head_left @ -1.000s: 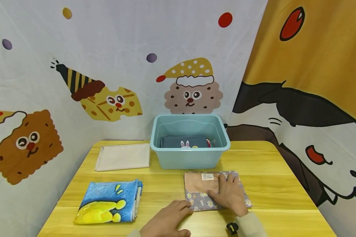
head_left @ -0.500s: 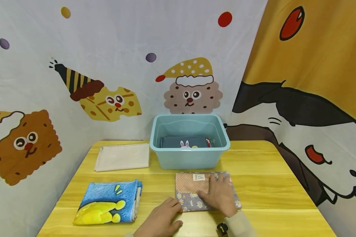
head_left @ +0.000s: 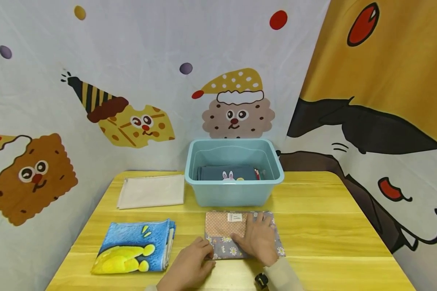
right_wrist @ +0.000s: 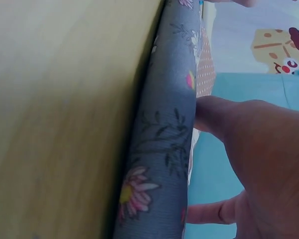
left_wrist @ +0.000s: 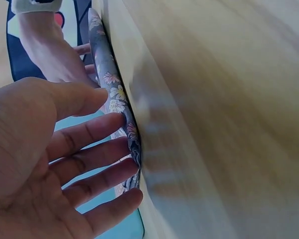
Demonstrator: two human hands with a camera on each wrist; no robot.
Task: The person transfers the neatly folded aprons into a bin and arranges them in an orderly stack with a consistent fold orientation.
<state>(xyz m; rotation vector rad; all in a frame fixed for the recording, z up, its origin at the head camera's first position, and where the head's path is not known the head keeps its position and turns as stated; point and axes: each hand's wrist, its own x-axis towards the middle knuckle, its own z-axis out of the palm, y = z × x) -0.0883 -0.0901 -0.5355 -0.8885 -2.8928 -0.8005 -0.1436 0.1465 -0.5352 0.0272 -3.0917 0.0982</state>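
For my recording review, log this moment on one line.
right hand on folded floral cloth; left hand at its left edge; blue cloth and pale cloth leftward; teal bin behind, holding dark cloth

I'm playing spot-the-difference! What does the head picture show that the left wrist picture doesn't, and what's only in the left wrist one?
Only the head view shows the blue-and-yellow cloth, the pale cloth and the bunny print.

Only the left wrist view shows the palm of the left hand.

Both show the flowered cloth, the right hand, the teal bin and the wooden table.
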